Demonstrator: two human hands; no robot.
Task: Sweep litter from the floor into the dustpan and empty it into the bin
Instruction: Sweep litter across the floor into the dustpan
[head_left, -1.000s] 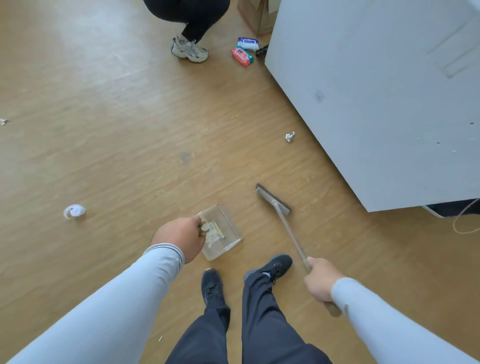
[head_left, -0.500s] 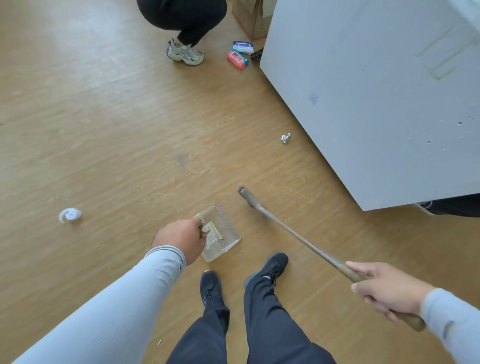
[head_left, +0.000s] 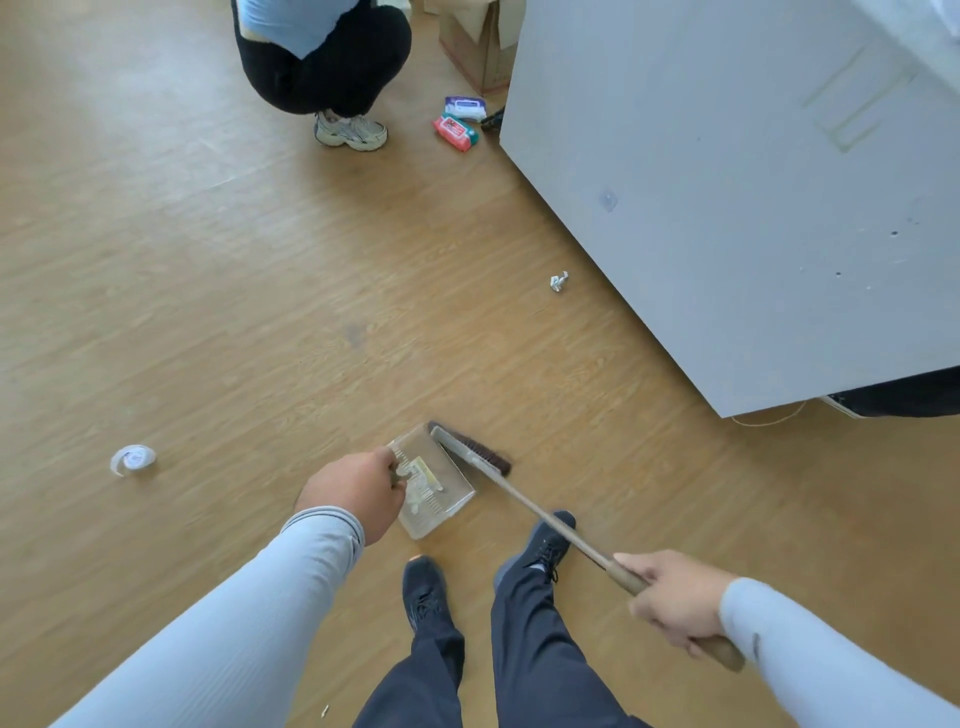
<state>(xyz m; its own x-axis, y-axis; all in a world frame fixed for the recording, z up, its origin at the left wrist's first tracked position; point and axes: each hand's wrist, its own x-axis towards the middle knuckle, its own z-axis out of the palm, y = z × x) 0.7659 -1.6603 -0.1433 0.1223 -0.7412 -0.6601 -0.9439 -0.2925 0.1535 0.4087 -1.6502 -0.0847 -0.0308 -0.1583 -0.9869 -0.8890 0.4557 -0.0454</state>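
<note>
- Since half a second ago the brush (head_left: 475, 451) has swung in from the open floor; its bristle head now lies against the far edge of the dustpan (head_left: 434, 480), touching or nearly so.
- The right hand (head_left: 675, 603) keeps a closed grip round the wooden handle, and the left hand (head_left: 353, 491) still holds the dustpan's handle, the pan low at the floor.
- Pale bits already lie in the clear pan, so this stroke probably delivered or tidied a load.
- Litter remains: a crumpled paper scrap (head_left: 559, 281) near the grey cabinet (head_left: 727, 182), and a tape roll (head_left: 132, 459) well apart to the left.
- No bin is in view; emptying is not yet done.
</note>
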